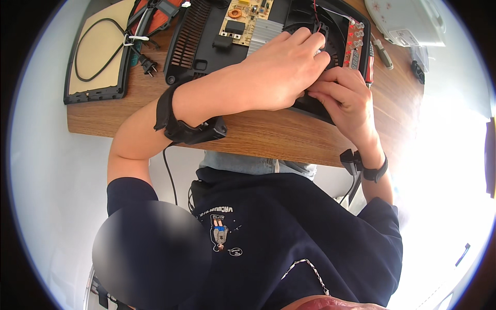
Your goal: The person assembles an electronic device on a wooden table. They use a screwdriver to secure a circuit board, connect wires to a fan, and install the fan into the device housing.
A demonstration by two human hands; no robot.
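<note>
An opened black plastic appliance housing (pixel 194 39) lies on the wooden table in front of me. Inside it are a tan circuit board (pixel 248 14) with a copper coil, a finned silver heatsink (pixel 265 35), a round black fan (pixel 337 44) and a narrow red board (pixel 355 37) with a small display. My left hand (pixel 289 67) reaches over the housing's front part, fingers curled down by the fan. Close against it, my right hand (pixel 347 98) pinches thumb and fingers together at the housing's near right corner. Whatever the fingertips hold is hidden.
At the left lies a black-framed beige panel (pixel 98 54) with a looped power cord and plug (pixel 148 66). A screwdriver (pixel 383 54) rests right of the housing, near a white rounded appliance (pixel 405 20). The table's front edge (pixel 258 137) runs below my forearms.
</note>
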